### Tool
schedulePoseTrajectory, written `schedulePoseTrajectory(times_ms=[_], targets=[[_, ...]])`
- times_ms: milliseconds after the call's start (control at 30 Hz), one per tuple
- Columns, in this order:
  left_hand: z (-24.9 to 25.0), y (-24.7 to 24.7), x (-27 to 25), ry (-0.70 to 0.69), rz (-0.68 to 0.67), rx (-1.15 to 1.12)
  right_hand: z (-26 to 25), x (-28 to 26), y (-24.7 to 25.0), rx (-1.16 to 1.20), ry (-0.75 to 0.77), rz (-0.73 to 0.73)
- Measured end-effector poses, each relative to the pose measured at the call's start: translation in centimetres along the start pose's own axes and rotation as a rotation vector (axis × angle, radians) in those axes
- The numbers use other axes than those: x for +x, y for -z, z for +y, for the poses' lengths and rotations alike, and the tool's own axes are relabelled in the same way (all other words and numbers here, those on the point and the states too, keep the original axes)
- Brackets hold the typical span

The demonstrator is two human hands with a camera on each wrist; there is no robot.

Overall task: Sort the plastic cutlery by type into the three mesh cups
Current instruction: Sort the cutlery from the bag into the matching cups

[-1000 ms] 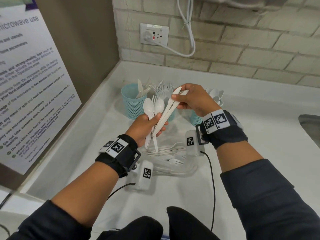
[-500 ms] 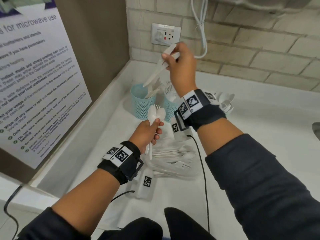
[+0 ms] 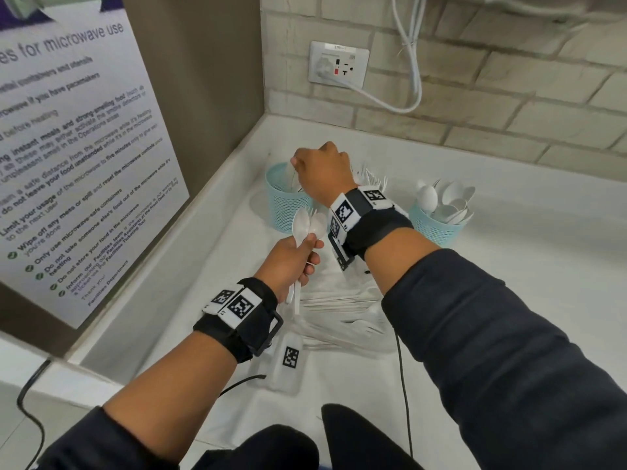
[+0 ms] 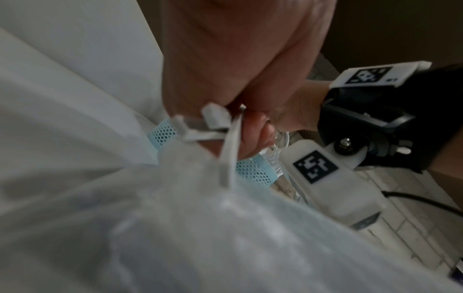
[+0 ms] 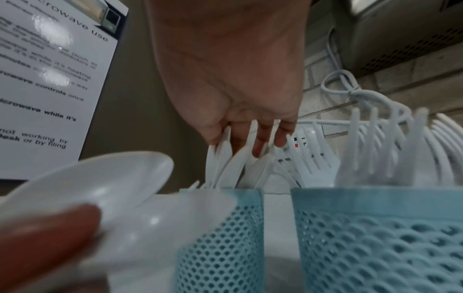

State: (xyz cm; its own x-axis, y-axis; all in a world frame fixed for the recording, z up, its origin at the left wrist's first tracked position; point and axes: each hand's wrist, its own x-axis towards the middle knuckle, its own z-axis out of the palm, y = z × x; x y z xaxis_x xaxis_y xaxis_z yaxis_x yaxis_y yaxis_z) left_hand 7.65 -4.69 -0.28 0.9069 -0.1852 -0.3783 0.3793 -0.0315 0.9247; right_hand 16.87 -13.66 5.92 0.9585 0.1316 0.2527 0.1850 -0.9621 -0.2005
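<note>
White plastic spoons (image 3: 307, 227), two of them, stand bowl-up in our left hand (image 3: 288, 262), whose fingers (image 3: 310, 257) curl around the handles; in the left wrist view the handle ends poke out below the fist. Our right hand (image 3: 322, 171) reaches over the leftmost mesh cup (image 3: 283, 205), a pale blue one near the corner of the tabletop (image 3: 526, 266). From the right wrist view the fingers (image 5: 259, 142) point down among the white knives (image 5: 225, 164) that stand in this cup, touching their tips; we cannot tell whether they grip any of them or only rest on them.

Just right of that cup stands a second mesh cup (image 5: 375, 228) holding forks (image 5: 371, 150), mostly hidden behind our right wrist in the head view. A third mesh cup (image 3: 436, 227) sits further right, well apart from the first, filled with spoons (image 3: 448, 201) bowl-up.

Between our forearms lies a pile of unsorted cutlery (image 3: 342, 317) on the tabletop, white on white and hard to separate by type.

On the left wall hangs a printed notice about microwave use (image 3: 68, 147). On the brick wall behind is a socket (image 3: 338, 64) with a white cable (image 3: 412, 62) plugged in
</note>
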Motion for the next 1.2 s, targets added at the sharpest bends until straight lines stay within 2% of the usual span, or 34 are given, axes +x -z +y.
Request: schedulePoseTrajectory(times_ms=[133, 200, 333, 433, 500, 533, 667, 800, 1033, 1200], targets=[[0.1, -0.1, 0.0, -0.002, -0.013, 0.010, 0.3, -0.3, -0.1, 0.004, -0.017, -0.087], [0.2, -0.1, 0.0, 0.006, -0.035, -0.002, 0.5, -0.2, 0.5, 0.064, -0.023, -0.052], [0.5, 0.0, -0.2, 0.038, -0.159, -0.089, 1.7, 0.0, 2.4, 0.280, -0.137, 0.099], [0.6, 0.0, -0.3, 0.061, -0.244, -0.149, 2.9, -0.6, 4.5, 0.487, -0.195, 0.088], [0.7, -0.2, -0.3, 0.064, -0.279, -0.159, 3.6, -1.6, 6.0, 0.548, -0.241, -0.005], [0.7, -0.2, -0.3, 0.062, -0.291, -0.153, 3.9, -2.1, 6.7, 0.531, -0.254, -0.099], [0.7, -0.6, -0.4, 0.054, -0.330, -0.120, 5.0, -4.0, 8.5, 0.296, -0.258, -0.501], [0.8, -0.9, -0.4, 0.051, -0.360, -0.105, 5.5, -5.4, 8.6, 0.184, -0.230, -0.695], [0.8, -1.9, -0.8, 0.071, -0.383, -0.147, 6.2, -7.2, 7.3, 0.306, -0.368, -0.710], [1.2, -2.3, -0.9, 0.102, -0.402, -0.175, 6.9, -8.2, 6.3, 0.484, -0.408, -0.617]])
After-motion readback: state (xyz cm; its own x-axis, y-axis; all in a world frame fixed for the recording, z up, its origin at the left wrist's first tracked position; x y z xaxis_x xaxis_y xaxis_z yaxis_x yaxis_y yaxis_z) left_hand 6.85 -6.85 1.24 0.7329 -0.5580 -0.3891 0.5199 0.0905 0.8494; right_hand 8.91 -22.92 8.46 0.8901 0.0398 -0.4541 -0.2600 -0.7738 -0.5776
